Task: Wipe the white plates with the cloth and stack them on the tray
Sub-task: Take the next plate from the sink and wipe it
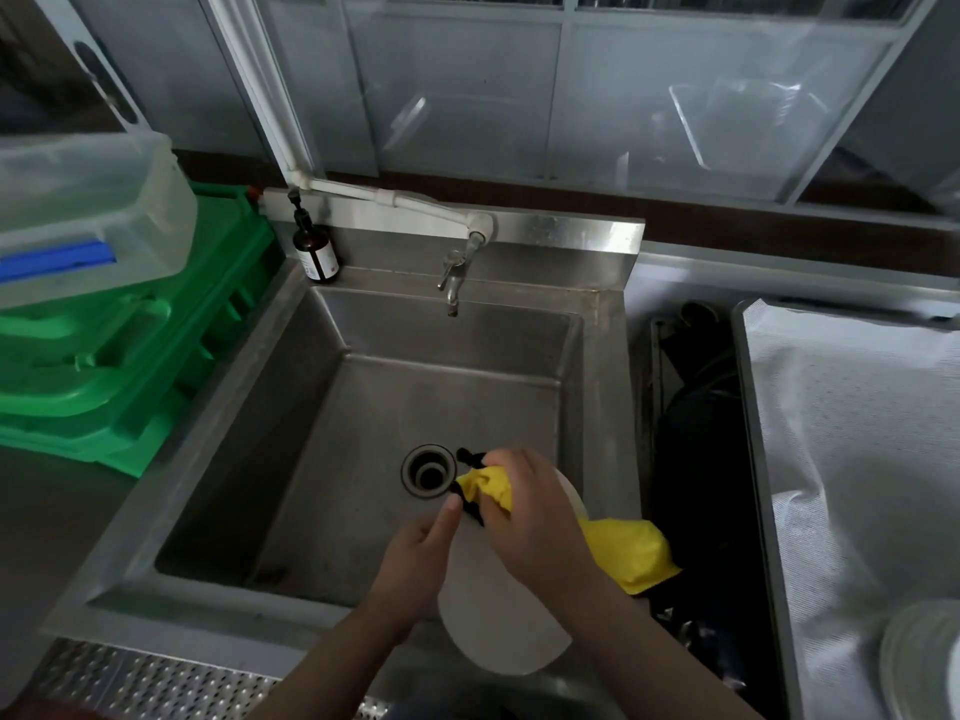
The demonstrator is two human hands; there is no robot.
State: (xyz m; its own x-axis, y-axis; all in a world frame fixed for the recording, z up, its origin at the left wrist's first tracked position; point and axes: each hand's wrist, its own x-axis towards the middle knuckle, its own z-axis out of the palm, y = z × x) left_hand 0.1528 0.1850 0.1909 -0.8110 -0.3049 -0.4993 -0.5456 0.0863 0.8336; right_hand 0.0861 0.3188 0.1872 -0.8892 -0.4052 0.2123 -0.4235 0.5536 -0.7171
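A white plate is held tilted over the front right part of the steel sink. My left hand grips its left rim, thumb on the face. My right hand presses a yellow cloth with black edging against the plate's upper part, fingers curled round the cloth. The cloth's loose end hangs off to the right. A metal tray lined with a white cloth stands to the right, and a stack of white plates shows at its lower right corner.
The tap and a brown pump bottle stand at the sink's back. Green crates with a clear plastic tub on top fill the left. A dark gap lies between sink and tray. The drain is open.
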